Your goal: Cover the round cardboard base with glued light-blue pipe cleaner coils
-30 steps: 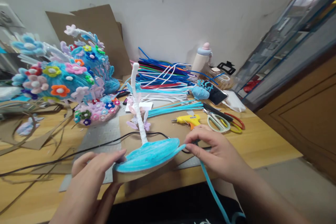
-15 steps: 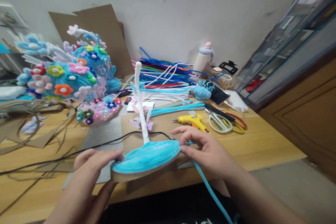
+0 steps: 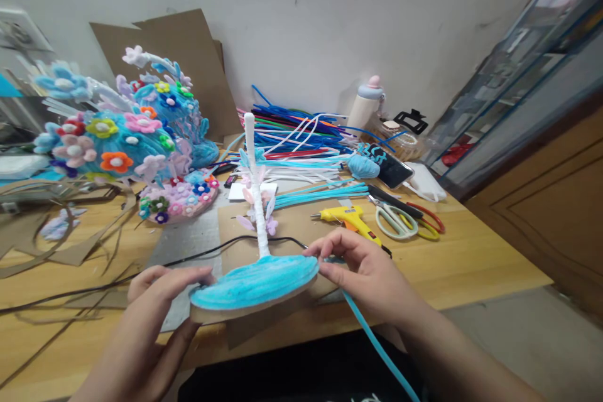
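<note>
A round cardboard base, covered on top with light blue pipe cleaners, is tilted in front of me. A white wrapped stem stands up from it. My left hand grips the base's left edge, thumb and fingers around the rim. At the right rim my right hand pinches with thumb and index finger. A light blue pipe cleaner runs through that hand and trails down toward my lap; its pinched end is mostly hidden. Behind the stem are small pink and lilac flower pieces.
A yellow glue gun and scissors lie beyond my right hand. A black cable crosses the table. Bundled pipe cleaners lie at the back, near a bottle. Flower-covered pieces stand left, by cardboard scraps.
The base has shifted slightly left and tilted a little with my left hand. My right thumb and index finger have closed together at its right rim.
</note>
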Demonstrator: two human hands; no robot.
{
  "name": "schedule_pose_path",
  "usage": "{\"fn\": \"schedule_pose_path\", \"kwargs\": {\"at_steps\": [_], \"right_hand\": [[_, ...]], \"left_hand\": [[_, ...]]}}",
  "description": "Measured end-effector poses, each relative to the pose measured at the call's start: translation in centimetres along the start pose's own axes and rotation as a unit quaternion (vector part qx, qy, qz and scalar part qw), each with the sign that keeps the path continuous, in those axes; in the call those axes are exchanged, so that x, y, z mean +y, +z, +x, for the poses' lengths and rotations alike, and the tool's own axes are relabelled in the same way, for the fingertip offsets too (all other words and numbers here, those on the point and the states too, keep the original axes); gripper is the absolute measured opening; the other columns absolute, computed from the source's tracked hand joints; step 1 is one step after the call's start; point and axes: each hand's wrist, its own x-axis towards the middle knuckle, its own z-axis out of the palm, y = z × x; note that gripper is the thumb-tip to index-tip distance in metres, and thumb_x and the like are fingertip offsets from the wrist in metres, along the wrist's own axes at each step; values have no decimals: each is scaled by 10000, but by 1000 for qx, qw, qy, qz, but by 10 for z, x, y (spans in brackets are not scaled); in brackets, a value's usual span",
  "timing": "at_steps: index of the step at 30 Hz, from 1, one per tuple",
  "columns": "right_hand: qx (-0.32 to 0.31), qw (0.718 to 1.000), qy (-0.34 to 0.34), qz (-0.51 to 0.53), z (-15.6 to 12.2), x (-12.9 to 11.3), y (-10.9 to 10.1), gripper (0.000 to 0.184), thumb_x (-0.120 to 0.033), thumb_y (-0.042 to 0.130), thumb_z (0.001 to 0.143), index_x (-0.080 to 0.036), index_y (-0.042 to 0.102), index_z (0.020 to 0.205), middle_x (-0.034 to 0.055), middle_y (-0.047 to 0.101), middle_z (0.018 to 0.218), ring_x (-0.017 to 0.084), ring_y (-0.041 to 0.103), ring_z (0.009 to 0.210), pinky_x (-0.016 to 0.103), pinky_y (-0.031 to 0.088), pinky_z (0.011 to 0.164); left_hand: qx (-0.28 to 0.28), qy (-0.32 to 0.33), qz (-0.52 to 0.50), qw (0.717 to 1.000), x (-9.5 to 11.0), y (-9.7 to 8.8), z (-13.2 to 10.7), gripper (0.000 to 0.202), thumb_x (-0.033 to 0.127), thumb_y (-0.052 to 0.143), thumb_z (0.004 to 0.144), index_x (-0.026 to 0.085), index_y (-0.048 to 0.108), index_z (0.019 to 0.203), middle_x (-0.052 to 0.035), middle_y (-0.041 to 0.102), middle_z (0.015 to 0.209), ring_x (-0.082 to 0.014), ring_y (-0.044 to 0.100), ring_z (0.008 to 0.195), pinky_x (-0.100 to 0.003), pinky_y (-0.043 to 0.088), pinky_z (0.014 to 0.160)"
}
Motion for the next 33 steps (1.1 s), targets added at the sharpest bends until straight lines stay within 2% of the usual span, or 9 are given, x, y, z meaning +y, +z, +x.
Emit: {"fn": "schedule_pose_path", "kwargs": {"at_steps": [6,10,15,19,22,24,28,31,33], "right_hand": [[-6,997,-6,-73,0,-7,-1,107,-192,663,812,-229,679,911,24,719,930,195,658,918,367,498,858],[-17,997,-22,-76,1,-11,0,96,-190,663,810,-239,702,883,21,733,939,198,665,939,375,493,889],[-31,994,-45,-97,3,-14,1,82,-197,663,814,-249,701,866,16,737,927,203,670,923,390,500,868],[-31,993,-40,-109,4,-17,3,69,-208,665,809,-246,702,853,26,739,919,214,673,916,405,502,863],[-35,993,-35,-108,4,-17,4,64,-221,663,809,-250,702,850,30,737,920,220,672,916,418,504,862],[-37,992,-32,-112,4,-17,4,61,-231,665,810,-255,703,852,35,735,930,228,668,932,437,499,874],[-38,992,-24,-120,2,-15,6,65,-241,669,814,-261,705,865,44,729,964,243,655,973,473,481,907],[-36,992,-28,-118,2,-14,7,66,-239,675,816,-259,703,872,45,725,976,246,647,982,477,475,912],[-36,992,-34,-116,2,-15,9,63,-243,678,821,-262,700,877,38,724,976,243,642,983,468,475,909]], "left_hand": [[13,-18,-14,1000,4,-2,1,352,226,538,835,287,532,1182,-37,644,1060,-242,554,991,-357,490,797],[-31,-41,-23,998,6,-8,0,411,235,530,831,278,500,1239,-56,610,1156,-268,525,1075,-396,495,844],[-89,2,-6,996,21,-21,13,440,280,565,808,271,478,1239,-56,579,1216,-285,517,1130,-492,428,976],[-68,-16,-82,994,39,-28,26,407,354,566,837,261,466,1220,-48,567,1215,-249,515,1147,-363,514,905],[-60,-33,-152,986,50,-29,36,309,320,445,915,278,458,1221,-22,581,1166,-185,569,1069,-282,538,852],[-51,-46,-166,984,57,-30,43,227,312,442,931,294,490,1153,2,599,1077,-151,594,980,-237,543,773],[-53,-68,-163,983,64,-30,51,107,320,469,931,287,522,1018,20,599,909,-130,596,820,-218,523,629],[-61,-71,-148,984,69,-34,51,125,299,447,935,268,513,1036,2,602,944,-142,594,857,-231,528,648],[-60,-44,-129,989,72,-36,51,196,265,425,935,258,501,1116,-17,611,1027,-153,592,928,-241,536,705]]}}
